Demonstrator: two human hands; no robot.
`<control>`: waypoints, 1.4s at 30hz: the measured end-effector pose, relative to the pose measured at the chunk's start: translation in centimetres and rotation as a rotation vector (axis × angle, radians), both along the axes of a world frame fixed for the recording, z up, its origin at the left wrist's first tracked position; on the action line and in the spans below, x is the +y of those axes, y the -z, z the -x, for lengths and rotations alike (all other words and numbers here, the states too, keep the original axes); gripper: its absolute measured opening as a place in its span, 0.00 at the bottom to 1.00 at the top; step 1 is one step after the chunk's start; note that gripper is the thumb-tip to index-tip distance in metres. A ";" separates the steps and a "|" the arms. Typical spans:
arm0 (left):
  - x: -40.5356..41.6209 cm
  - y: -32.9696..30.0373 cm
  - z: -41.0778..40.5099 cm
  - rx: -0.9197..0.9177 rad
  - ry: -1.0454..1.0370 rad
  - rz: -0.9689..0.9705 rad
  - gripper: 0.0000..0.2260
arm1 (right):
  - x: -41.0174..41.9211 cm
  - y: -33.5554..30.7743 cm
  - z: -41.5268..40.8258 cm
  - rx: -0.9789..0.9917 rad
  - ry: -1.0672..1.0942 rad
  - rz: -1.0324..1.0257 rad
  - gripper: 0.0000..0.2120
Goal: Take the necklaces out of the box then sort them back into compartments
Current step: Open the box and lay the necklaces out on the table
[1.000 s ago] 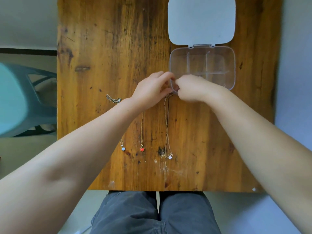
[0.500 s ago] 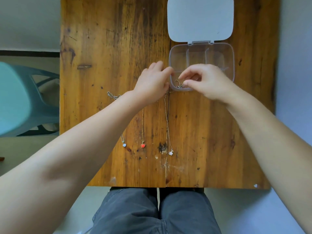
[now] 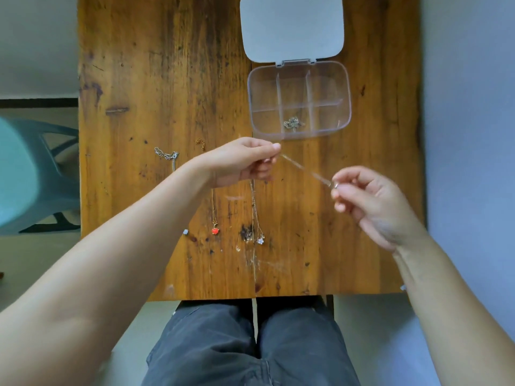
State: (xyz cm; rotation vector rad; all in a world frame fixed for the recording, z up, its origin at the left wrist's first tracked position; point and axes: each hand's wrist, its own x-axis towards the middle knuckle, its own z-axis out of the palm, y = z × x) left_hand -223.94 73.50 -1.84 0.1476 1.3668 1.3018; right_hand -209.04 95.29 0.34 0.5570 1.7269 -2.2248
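Note:
A clear plastic box with six compartments lies open on the wooden table, its white lid folded back. One bunched necklace sits in the near middle compartment. My left hand and my right hand pinch the two ends of a thin silver chain, stretched taut between them just in front of the box. Three necklaces lie on the table below my left hand: one with a red pendant, one with a white flower pendant, one with a pale blue pendant.
A silver chain end and a small gold chain end show left of my left wrist. A teal plastic chair stands left of the table. My knees in dark trousers are under the near edge.
Both hands have pulled back from the box's near left corner. My right hand has drawn away to the right and toward me, stretching a thin chain between the two hands. A bunched necklace now lies in the box.

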 end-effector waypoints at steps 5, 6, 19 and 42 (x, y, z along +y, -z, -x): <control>3.0 2.3 -1.1 0.483 0.089 0.360 0.15 | -4.4 4.3 -6.3 -0.099 -0.209 -0.629 0.14; 3.7 2.7 -1.5 0.677 0.163 0.415 0.14 | -5.4 5.1 -7.2 -0.099 -0.224 -0.701 0.11; 4.0 2.7 -3.1 1.470 0.060 0.462 0.11 | -3.2 3.5 -0.1 0.126 -0.212 -1.006 0.06; 1.8 2.3 0.0 1.337 -0.048 0.596 0.09 | -1.1 2.3 16.6 0.020 -0.655 -1.098 0.03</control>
